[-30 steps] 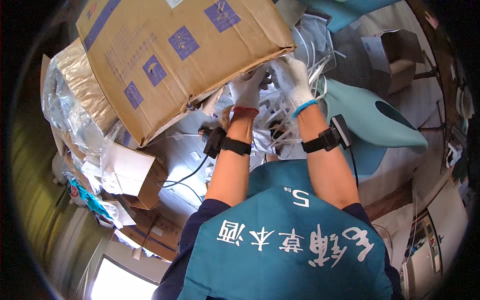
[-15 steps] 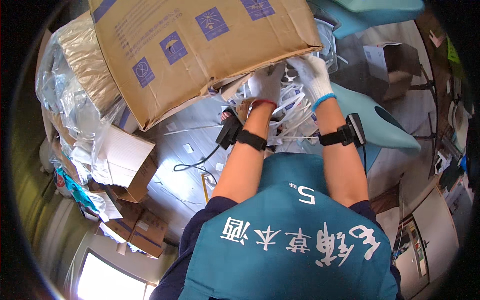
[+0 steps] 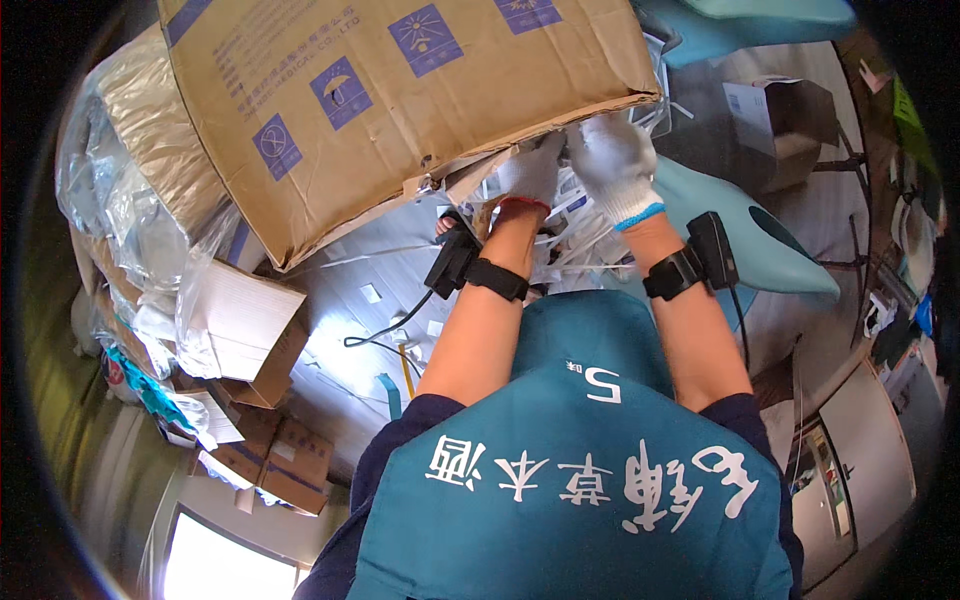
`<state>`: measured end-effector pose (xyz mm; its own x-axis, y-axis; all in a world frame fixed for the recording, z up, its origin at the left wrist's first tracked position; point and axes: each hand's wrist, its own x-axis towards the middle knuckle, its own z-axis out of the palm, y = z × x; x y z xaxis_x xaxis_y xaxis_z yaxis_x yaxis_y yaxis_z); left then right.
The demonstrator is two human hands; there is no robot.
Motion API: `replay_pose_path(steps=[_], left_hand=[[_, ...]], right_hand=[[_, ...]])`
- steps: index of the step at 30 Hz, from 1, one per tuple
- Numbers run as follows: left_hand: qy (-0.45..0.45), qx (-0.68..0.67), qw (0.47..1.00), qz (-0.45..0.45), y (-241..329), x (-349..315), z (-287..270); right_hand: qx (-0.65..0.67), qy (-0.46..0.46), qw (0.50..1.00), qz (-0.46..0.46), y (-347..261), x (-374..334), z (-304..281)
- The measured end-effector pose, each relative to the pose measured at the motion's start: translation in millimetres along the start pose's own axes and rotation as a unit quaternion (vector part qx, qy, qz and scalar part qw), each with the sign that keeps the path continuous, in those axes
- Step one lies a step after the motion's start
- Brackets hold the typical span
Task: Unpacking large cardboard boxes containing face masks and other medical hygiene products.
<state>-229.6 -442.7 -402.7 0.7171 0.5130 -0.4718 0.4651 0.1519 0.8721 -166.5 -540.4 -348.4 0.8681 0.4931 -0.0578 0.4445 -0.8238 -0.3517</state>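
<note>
A large brown cardboard box (image 3: 400, 110) with blue printed symbols tilts in front of me, its lower edge frayed. Both my hands wear white knitted gloves. Under that edge, beside a torn flap, is my left hand (image 3: 530, 172); its fingers are hidden by the box. Just to the right, my right hand (image 3: 612, 165) is close to the box's lower corner, its fingers smeared by motion. Below and behind the hands lies a tangle of white strips (image 3: 575, 205), partly covered by my wrists. Whether either hand grips anything does not show.
Clear plastic wrapping (image 3: 120, 180) and cardboard pieces are heaped on the left. More brown boxes (image 3: 290, 465) stand at lower left. A teal moulded seat (image 3: 720, 215) curves close by my right arm, with an open carton (image 3: 785, 130) beyond it. Black cables trail from the wrist straps.
The box has shifted slightly in view, its right corner now farther right and its left side farther left. My right hand has moved a little nearer to me and become blurred.
</note>
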Motion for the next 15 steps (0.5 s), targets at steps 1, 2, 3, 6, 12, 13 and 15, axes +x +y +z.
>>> replay_pose_path(steps=[1, 2, 3, 6, 12, 13, 15], left_hand=[[0.004, -0.018, 0.999, -0.027, 1.0, -0.2, -0.5], [-0.001, -0.019, 0.999, -0.028, 7.7, -4.2, 2.1], [-0.029, -0.028, 0.997, -0.071, 16.8, -12.3, 3.0], [-0.124, 0.165, 0.977, -0.056, 30.2, -55.9, -6.7], [-0.198, 0.238, 0.944, -0.117, -34.8, -118.0, -64.1], [-0.183, 0.232, 0.943, -0.15, -48.0, -128.4, -73.6], [-0.12, 0.212, 0.942, -0.229, -73.5, -140.2, -99.1]], right_hand=[[-0.001, 0.0, 1.0, 0.0, 3.4, -0.2, 0.0], [-0.048, 0.008, 0.998, -0.044, 12.7, -1.8, -0.7], [-0.094, 0.016, 0.992, -0.087, 24.6, -4.0, -1.3], [-0.133, 0.043, 0.977, 0.16, 95.9, 0.1, -21.0], [0.202, 0.211, 0.893, 0.343, 96.6, 7.2, -33.5], [0.234, 0.209, 0.874, 0.372, 91.5, 2.1, -21.3], [0.314, 0.124, 0.868, 0.366, 81.4, -9.9, 19.8]])
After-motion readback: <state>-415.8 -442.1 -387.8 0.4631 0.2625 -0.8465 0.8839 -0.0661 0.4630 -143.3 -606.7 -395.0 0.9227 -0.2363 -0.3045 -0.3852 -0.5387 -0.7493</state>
